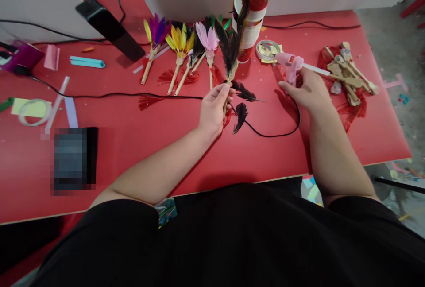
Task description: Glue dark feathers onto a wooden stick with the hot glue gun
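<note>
My left hand (pixel 215 106) is closed around the wooden handle of a black feather fan (pixel 229 50), its feathers pointing away from me. Two loose black feathers (pixel 241 118) lie just right of that hand. My right hand (pixel 310 90) grips a pink glue gun (pixel 293 69) with a white glue stick (pixel 316 69) poking out of its back. The gun's nozzle points left, by a tape roll (pixel 258 48) and a yellow paper. Beyond my left hand lie finished-looking fans with pink (pixel 207 39), yellow (pixel 182 43) and purple feathers (pixel 157 30), some with red tassels.
Stacked red and white paper cups (pixel 251 30) stand at the back. A pile of wooden handles with red tassels (pixel 348 74) lies at right. A black cord (pixel 133 94) crosses the red table. A dark box (pixel 109 28), turquoise strip (pixel 86 61) and pixelated device (pixel 71 158) are at left.
</note>
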Demonstrator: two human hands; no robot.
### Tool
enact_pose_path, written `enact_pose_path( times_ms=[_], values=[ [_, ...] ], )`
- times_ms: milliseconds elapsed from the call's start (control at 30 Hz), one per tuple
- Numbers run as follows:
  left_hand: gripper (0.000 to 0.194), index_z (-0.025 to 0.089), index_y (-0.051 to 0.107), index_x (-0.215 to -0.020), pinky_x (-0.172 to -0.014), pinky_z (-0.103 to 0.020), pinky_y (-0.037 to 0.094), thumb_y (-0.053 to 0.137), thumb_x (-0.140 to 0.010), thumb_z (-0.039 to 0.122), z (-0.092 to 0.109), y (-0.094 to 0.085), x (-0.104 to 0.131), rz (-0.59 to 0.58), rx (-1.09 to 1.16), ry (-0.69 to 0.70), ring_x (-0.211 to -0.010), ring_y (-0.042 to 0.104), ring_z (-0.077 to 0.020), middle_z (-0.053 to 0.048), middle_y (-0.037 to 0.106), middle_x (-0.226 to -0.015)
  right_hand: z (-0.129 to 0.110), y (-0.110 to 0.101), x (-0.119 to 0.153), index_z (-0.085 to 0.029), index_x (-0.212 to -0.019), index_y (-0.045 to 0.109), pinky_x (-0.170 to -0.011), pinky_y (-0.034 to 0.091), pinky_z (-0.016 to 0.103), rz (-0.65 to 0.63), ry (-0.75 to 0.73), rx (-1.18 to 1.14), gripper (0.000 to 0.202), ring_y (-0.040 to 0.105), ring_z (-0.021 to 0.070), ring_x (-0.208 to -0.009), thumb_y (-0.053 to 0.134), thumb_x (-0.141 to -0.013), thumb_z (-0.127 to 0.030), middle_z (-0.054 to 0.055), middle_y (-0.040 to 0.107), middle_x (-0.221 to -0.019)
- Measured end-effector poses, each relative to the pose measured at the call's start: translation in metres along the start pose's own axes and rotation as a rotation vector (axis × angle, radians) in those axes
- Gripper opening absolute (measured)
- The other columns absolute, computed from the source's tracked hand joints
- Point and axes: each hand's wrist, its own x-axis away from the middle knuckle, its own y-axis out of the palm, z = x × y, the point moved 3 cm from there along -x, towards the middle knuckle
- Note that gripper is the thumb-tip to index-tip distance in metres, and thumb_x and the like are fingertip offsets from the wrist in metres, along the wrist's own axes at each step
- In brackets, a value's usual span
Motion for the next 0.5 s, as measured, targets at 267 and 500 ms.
enact_pose_path(
  times_ms=[267, 500],
  values=[
    [0.017, 0.026, 0.083, -0.104, -0.06, -0.016, 0.055, 0.095, -0.11, 0.035, -0.001, 0.0, -0.002, -0.002, 0.005, 0.014, -0.073, 0.071, -0.0062, 0.002, 0.087, -0.1, -0.032, -0.022, 0.024, -0.033, -0.066, 0.041, -0.072, 0.051, 0.049, -0.05, 0.04, 0.161, 0.074, 0.057, 0.0286, -0.073, 0.095, -0.102, -0.07, 0.001, 0.038, -0.061],
    [0.02, 0.025, 0.081, -0.104, -0.062, -0.015, 0.054, 0.099, -0.106, 0.033, -0.001, 0.001, 0.002, -0.054, -0.008, 0.051, -0.074, 0.071, -0.0063, 0.002, 0.085, -0.097, -0.087, 0.049, 0.042, -0.026, -0.116, 0.08, -0.096, 0.063, 0.056, -0.316, -0.188, 0.268, 0.014, 0.08, 0.0416, -0.112, 0.079, -0.105, -0.035, 0.018, 0.086, -0.127]
  ],
)
